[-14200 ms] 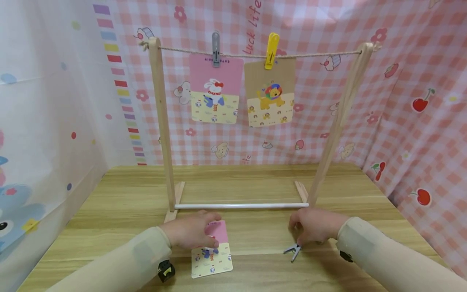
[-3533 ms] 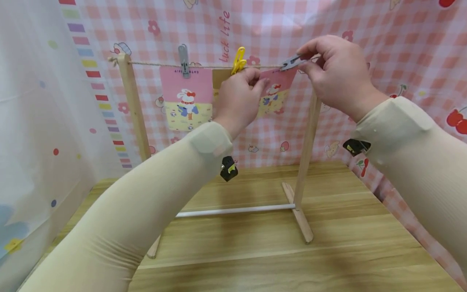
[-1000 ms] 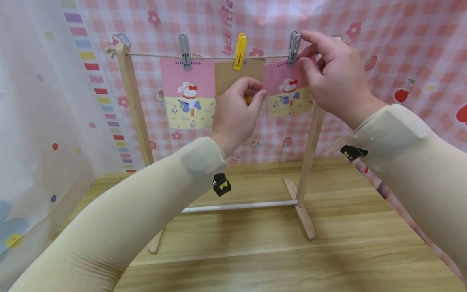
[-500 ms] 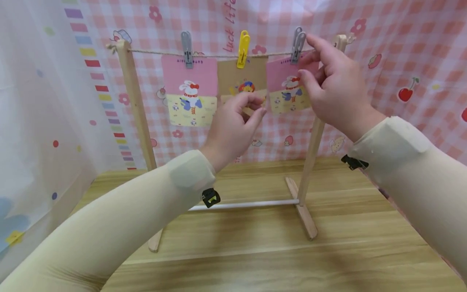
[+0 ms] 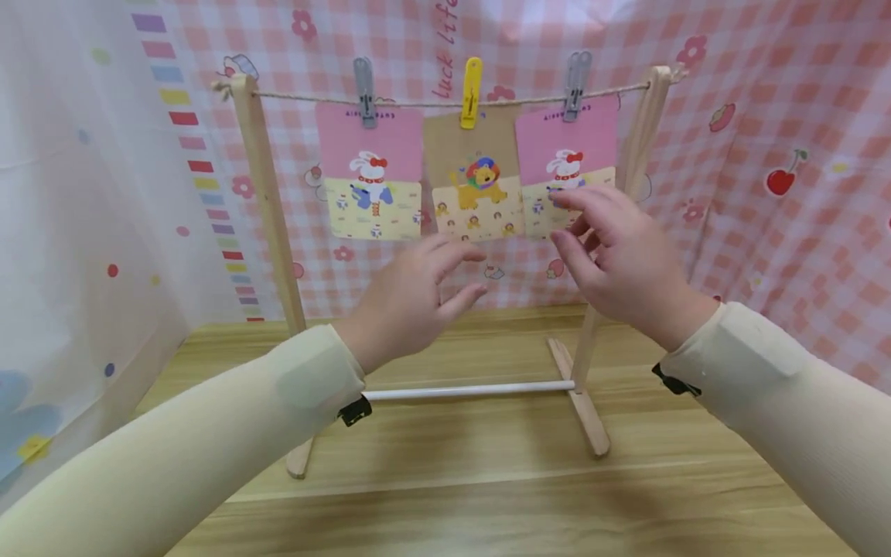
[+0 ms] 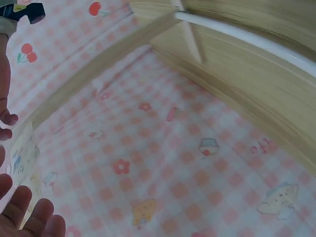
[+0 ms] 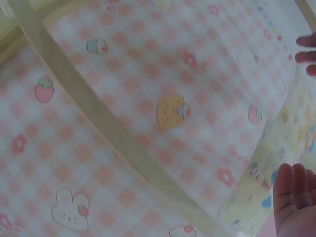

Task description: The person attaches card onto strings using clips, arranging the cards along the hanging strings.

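Note:
Three cards hang in a row from a string (image 5: pixel 418 103) in the head view. A grey clothespin (image 5: pixel 365 93) clips the left pink-and-yellow rabbit card (image 5: pixel 339 151), and a yellow clothespin (image 5: pixel 471 89) the brown lion card (image 5: pixel 445 147). On the right, a second rabbit card (image 5: pixel 597 135) hangs from another grey clothespin (image 5: pixel 576 87). My right hand (image 5: pixel 626 267) is in front of this card's lower part, fingers loosely bent and holding nothing. My left hand (image 5: pixel 407 298), also holding nothing, is below the lion card with thumb and fingers apart.
The string runs between a left wooden post (image 5: pixel 267 209) and a right wooden post (image 5: pixel 643 139). A white rod (image 5: pixel 466 389) joins them low above the wooden table (image 5: pixel 431 495). Checked cloth (image 5: pixel 759 255) hangs behind and to the right, with a pale curtain (image 5: pixel 76 224) at left.
The second rabbit card and its grey clothespin have gone from the table to the string. Both hands have since let go and lowered; the left has also moved leftward.

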The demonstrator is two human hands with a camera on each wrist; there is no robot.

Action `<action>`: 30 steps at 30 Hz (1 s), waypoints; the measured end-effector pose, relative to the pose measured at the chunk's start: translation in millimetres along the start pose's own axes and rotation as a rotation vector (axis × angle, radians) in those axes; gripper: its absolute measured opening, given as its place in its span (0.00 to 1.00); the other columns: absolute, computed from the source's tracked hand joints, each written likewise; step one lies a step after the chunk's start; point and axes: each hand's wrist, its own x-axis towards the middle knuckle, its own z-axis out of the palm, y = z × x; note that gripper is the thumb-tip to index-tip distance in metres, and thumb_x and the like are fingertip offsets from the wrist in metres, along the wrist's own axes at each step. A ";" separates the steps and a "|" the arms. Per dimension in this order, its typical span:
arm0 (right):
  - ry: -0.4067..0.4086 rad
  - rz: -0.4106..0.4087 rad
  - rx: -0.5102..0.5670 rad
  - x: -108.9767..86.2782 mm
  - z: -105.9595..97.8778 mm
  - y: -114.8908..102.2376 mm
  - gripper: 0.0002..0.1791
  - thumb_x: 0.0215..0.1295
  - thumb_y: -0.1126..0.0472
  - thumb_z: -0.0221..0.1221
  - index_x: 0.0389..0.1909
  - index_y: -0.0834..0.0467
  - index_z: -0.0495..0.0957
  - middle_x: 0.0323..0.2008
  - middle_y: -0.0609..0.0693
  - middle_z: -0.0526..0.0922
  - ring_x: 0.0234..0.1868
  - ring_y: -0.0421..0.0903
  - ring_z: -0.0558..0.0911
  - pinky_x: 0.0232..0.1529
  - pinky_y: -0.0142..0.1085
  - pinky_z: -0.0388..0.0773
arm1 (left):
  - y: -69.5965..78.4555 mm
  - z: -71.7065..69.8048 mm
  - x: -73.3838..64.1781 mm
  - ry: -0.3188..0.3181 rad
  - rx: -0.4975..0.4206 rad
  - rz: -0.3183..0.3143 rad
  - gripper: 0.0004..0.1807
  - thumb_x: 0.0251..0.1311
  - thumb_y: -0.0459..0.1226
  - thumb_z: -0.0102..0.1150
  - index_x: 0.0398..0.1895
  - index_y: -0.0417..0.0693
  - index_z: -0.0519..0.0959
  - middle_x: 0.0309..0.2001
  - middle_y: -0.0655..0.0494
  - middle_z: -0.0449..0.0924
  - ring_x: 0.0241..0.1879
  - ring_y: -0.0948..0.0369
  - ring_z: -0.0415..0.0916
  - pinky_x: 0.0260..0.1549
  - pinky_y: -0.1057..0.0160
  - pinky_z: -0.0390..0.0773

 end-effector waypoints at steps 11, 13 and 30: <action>-0.070 -0.037 0.016 -29.5 29.7 -3.6 0.17 0.71 0.65 0.63 0.57 0.66 0.82 0.60 0.61 0.83 0.62 0.61 0.78 0.63 0.58 0.75 | -18.5 11.1 -34.2 -0.135 0.185 -0.011 0.32 0.72 0.54 0.62 0.73 0.50 0.74 0.69 0.52 0.77 0.67 0.52 0.76 0.70 0.49 0.75; -0.090 -0.038 0.022 -35.7 36.2 -2.2 0.18 0.70 0.64 0.63 0.58 0.65 0.82 0.62 0.62 0.82 0.64 0.62 0.77 0.65 0.60 0.73 | -22.0 14.3 -39.9 -0.147 0.211 -0.022 0.34 0.72 0.56 0.62 0.74 0.50 0.73 0.70 0.51 0.75 0.70 0.51 0.73 0.72 0.47 0.73; -0.439 0.124 -0.064 -80.9 89.2 2.0 0.34 0.77 0.46 0.60 0.75 0.60 0.70 0.80 0.61 0.62 0.81 0.64 0.61 0.79 0.64 0.59 | -40.5 48.1 -84.2 -0.345 0.328 -0.222 0.49 0.70 0.70 0.50 0.85 0.56 0.55 0.86 0.42 0.43 0.84 0.35 0.36 0.80 0.35 0.48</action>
